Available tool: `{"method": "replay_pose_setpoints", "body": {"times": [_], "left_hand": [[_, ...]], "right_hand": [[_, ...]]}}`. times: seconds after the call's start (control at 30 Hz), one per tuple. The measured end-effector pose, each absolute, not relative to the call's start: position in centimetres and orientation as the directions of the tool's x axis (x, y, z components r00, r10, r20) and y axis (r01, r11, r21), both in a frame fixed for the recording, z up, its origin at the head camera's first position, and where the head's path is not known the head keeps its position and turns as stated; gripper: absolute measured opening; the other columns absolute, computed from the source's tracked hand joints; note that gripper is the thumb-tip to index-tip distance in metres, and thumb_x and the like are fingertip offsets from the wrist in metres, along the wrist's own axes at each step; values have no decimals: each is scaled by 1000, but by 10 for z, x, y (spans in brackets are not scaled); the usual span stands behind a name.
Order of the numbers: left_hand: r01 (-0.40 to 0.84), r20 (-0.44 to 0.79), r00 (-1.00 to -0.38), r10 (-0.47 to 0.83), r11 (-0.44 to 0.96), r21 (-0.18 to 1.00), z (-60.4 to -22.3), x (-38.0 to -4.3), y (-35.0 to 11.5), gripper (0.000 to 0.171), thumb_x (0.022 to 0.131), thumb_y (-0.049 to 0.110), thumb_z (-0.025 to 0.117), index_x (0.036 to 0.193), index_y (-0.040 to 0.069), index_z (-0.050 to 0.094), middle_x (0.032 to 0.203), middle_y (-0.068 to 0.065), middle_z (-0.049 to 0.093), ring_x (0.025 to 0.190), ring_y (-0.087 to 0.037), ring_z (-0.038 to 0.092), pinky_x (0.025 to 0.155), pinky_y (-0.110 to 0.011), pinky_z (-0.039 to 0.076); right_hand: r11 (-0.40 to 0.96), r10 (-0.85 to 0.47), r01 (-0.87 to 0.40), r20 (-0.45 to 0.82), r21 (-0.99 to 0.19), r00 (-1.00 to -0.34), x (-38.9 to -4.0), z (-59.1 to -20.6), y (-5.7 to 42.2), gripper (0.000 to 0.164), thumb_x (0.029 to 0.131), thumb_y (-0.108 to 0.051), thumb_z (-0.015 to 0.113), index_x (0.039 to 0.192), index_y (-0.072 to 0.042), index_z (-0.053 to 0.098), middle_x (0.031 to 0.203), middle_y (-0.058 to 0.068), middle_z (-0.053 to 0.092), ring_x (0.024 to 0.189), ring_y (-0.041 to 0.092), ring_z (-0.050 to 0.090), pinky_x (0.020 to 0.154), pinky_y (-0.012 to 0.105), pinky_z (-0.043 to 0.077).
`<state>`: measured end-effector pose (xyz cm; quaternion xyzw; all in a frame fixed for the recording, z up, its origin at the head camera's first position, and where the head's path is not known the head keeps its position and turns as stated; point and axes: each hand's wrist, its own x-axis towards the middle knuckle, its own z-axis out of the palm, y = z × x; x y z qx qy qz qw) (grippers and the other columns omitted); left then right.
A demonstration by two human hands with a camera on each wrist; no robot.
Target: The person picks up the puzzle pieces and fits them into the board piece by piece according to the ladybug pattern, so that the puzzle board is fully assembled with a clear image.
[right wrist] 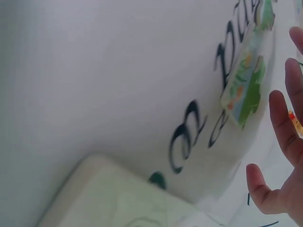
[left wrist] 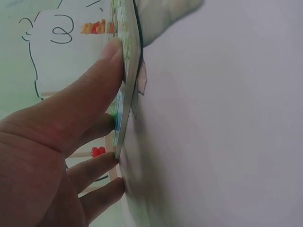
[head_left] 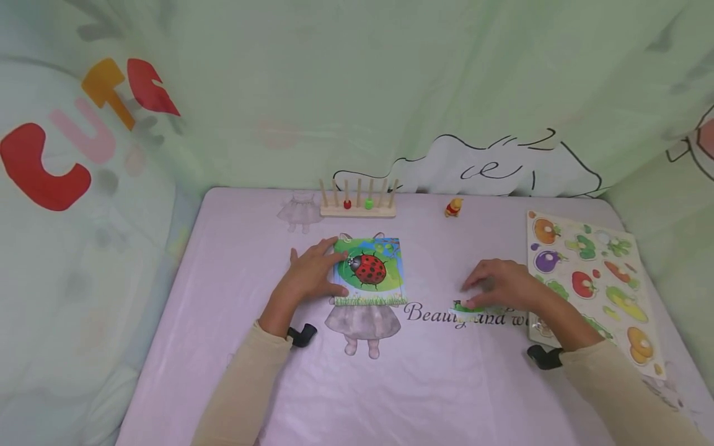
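Note:
A square ladybug picture puzzle [head_left: 370,271] lies flat on the table in the head view. My left hand [head_left: 313,271] rests at its left side, thumb by the lower left corner and fingers spread toward the top. In the left wrist view, the thumb [left wrist: 111,52] lies against the puzzle's face and other fingertips meet its edge. My right hand [head_left: 504,285] hovers low to the right, fingers loosely bent above a small green puzzle piece [head_left: 462,308]. The right wrist view shows a blue-and-green piece [right wrist: 246,92] on the cloth, apart from the spread fingers [right wrist: 284,118].
A vegetable puzzle board [head_left: 599,248] lies at the right, partly behind my right forearm. At the back stand a wooden peg rack [head_left: 358,212] with red and green beads and a small bear figure [head_left: 453,207]. Printed curtains border the table [head_left: 390,396].

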<state>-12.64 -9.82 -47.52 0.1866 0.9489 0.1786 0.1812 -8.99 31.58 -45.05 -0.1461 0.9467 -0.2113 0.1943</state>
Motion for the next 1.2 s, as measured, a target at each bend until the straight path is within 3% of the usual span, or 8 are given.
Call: {"method": "replay_pose_setpoints", "body": {"times": [0.3,0.6,0.83,1.0,1.2], "left_hand": [[286,-277,-866,417,866,409,-476,-126,-99,85,76,51,86,151,28,52,170,-1,25,157,-31,23,115,-80,11],[286,-278,-865,417,866,410,-474,-126,-99,85,77,51,86,151,27,52,170,-1,25,157,-31,24,115,-80,11],[292,-282,-864,417,871,394,-474,-126,-97,86,77,52,86,152,28,51,171,-1,24,157,-31,23,115,-80,12],[271,-299,-870,393,886,377,-473,-126,-96,87,76,54,85,152,31,50,172,-1,17,159,-36,10,115,-80,9],[206,-360,-870,337,911,356,-473,-126,-95,88,75,55,85,152,38,48,174,2,10,157,-49,-8,103,-90,-1]], "right_hand": [[893,-336,-176,-355,-414,-873,-89,-460,323,26,70,-43,93,89,-36,77,104,-10,72,100,19,59,83,44,47],[900,-331,-174,-367,-399,-870,-86,-463,320,31,67,-41,95,89,-37,74,103,-11,71,101,21,54,88,61,37],[900,-333,-179,-363,-397,-870,-86,-461,319,29,68,-37,95,87,-36,74,101,-10,70,100,22,55,91,64,34],[897,-329,-170,-361,-408,-872,-86,-461,317,27,69,-34,95,87,-33,74,99,-9,70,99,22,56,92,65,32],[899,-334,-175,-370,-401,-867,-87,-460,314,25,71,-32,94,88,-31,74,97,-9,70,95,20,57,89,61,33]]}}
